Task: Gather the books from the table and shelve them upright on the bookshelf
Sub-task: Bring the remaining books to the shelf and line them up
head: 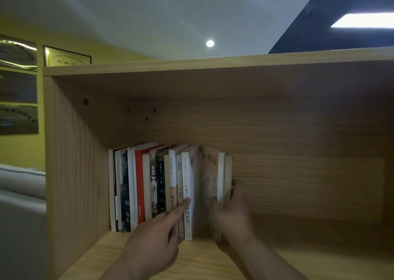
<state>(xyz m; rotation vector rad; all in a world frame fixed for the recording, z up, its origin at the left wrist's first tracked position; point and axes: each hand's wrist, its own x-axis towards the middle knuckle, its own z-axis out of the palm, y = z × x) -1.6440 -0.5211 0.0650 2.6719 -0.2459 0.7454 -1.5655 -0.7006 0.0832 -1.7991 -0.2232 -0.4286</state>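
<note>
Books [170,190] stand upright at the shelf's [298,258] left end. Left hand [153,243], grip apart, braces a spine with one fingertip; right hand [232,213] clamps the end books. Risk: releasing early lets the unsupported end books topple rightward.

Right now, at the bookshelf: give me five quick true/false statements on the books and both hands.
1. The books stand upright in a row on the shelf. True.
2. The left hand lies flat on the shelf board. False: its index finger is stretched out and touches a white spine.
3. The right hand is at the right end of the row, on the last books. True.
4. The row fills the shelf from side to side. False: it sits toward the left, and bare wood is to its right.
5. A red book lies on top of the row. False: it stands upright within the row.
</note>
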